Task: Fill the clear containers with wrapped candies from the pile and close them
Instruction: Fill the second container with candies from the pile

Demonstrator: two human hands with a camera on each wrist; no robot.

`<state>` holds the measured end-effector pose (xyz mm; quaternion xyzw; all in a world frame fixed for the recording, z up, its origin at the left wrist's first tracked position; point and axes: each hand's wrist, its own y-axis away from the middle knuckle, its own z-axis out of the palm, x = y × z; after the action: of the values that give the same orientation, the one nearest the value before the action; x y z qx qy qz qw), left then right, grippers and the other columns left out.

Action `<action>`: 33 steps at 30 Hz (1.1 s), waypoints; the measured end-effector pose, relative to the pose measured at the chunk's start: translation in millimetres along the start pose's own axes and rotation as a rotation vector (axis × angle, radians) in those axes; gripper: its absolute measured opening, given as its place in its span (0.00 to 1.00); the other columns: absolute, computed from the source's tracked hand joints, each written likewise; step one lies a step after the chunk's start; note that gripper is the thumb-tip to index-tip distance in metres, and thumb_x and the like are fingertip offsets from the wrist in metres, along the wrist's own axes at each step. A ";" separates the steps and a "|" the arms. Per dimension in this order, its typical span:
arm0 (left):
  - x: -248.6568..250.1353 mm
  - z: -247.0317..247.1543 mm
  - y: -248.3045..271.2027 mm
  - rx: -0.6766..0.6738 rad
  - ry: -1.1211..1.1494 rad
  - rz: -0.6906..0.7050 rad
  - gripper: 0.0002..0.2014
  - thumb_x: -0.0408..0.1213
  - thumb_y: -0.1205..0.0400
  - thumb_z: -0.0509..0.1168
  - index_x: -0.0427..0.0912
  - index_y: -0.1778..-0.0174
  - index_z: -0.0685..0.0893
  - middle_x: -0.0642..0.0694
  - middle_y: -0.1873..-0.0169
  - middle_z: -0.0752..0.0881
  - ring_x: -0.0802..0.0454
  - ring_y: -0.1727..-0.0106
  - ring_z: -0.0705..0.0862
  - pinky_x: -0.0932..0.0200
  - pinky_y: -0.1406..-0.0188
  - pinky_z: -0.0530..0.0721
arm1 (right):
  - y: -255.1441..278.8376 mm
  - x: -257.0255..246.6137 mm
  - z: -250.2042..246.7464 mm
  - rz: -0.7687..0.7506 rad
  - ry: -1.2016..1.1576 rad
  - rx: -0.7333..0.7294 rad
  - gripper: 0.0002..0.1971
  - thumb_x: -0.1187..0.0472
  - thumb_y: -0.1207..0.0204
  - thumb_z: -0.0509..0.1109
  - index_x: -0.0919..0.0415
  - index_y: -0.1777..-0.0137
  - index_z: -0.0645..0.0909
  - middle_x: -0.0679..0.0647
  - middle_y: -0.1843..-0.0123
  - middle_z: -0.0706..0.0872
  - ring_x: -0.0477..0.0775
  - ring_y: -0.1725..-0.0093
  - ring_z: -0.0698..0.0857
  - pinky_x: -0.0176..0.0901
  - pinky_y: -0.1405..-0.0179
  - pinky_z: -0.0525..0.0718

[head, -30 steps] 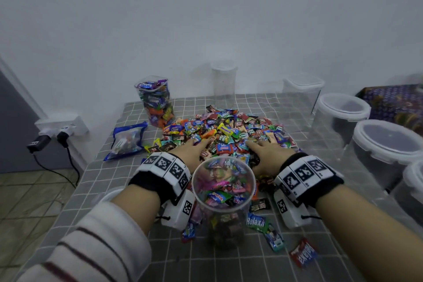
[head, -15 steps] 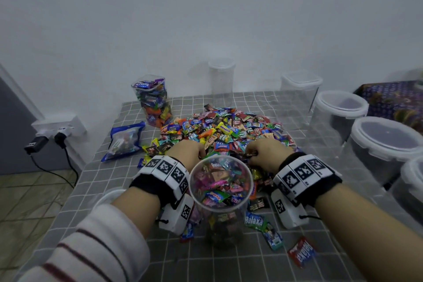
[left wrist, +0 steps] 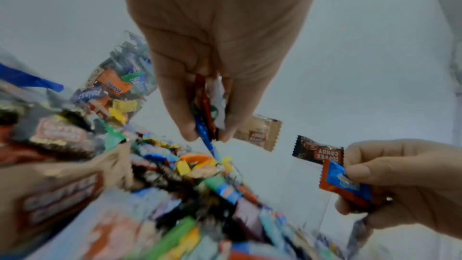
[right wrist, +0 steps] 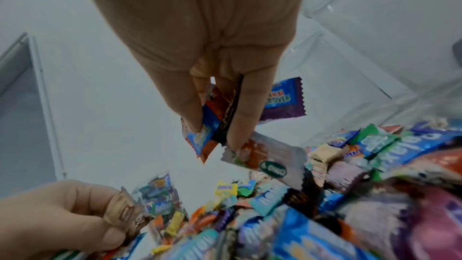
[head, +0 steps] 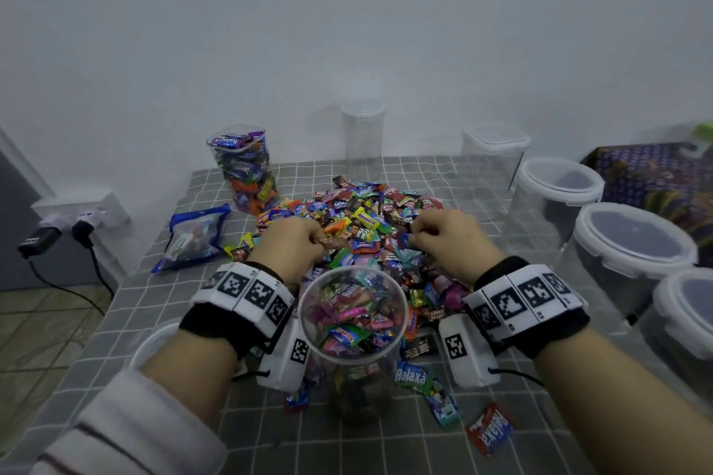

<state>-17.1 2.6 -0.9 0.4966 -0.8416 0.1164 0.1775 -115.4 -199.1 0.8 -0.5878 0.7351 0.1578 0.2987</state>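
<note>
Both hands have lifted off the candy pile [head: 359, 227] since a second ago | left hand [head: 288, 247] grips several wrapped candies | right hand [head: 451, 243] pinches others | open clear container [head: 353, 314], part-filled, stands between the wrists on the desk [head: 162, 305].

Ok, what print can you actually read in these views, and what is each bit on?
"Relaxa": green wrapped candy on the table beside the open container.
"Relaxa": red candy at the near table edge.
"mentos": yellow candy in the pile.
"COFFEE CANDY": black candy held in the right hand.
Wristband markers: patterns, no words.
Other wrappers: too blurred.
</note>
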 end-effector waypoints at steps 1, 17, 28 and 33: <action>0.8 -4.3 2.5 0.026 0.033 0.006 0.03 0.34 0.22 0.68 0.45 0.61 0.85 0.48 0.66 0.83 0.53 0.65 0.77 0.62 0.73 0.68 | 3.0 -2.9 -2.9 -0.012 -0.039 0.011 0.06 0.63 0.23 0.69 0.58 0.62 0.79 0.44 0.66 0.77 0.48 0.63 0.76 0.31 0.69 0.71; 15.3 -49.4 43.7 0.265 0.367 0.137 0.09 0.36 0.25 0.71 0.55 0.67 0.84 0.50 0.63 0.87 0.48 0.57 0.84 0.49 0.55 0.80 | 82.5 -86.8 -34.9 -0.256 -0.899 -0.096 0.10 0.69 0.28 0.73 0.56 0.69 0.83 0.50 0.69 0.83 0.47 0.65 0.84 0.40 0.64 0.88; 14.4 -57.0 60.8 0.264 0.468 0.158 0.05 0.36 0.27 0.73 0.51 0.67 0.87 0.47 0.64 0.88 0.47 0.56 0.85 0.44 0.50 0.83 | 94.7 -81.8 -4.3 -0.191 -0.677 -0.097 0.10 0.70 0.23 0.68 0.55 0.58 0.85 0.58 0.64 0.86 0.52 0.71 0.84 0.40 0.69 0.85; 17.8 -58.7 68.3 0.256 0.505 0.157 0.07 0.35 0.27 0.73 0.53 0.67 0.87 0.47 0.63 0.89 0.44 0.58 0.87 0.39 0.53 0.86 | 97.3 -81.0 0.8 -0.222 -0.730 -0.066 0.08 0.60 0.30 0.66 0.49 0.61 0.86 0.66 0.56 0.85 0.53 0.66 0.85 0.49 0.66 0.86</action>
<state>-74.2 43.0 58.6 0.4036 -0.7851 0.3551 0.3077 -197.9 -111.1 39.1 -0.5785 0.5066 0.3470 0.5369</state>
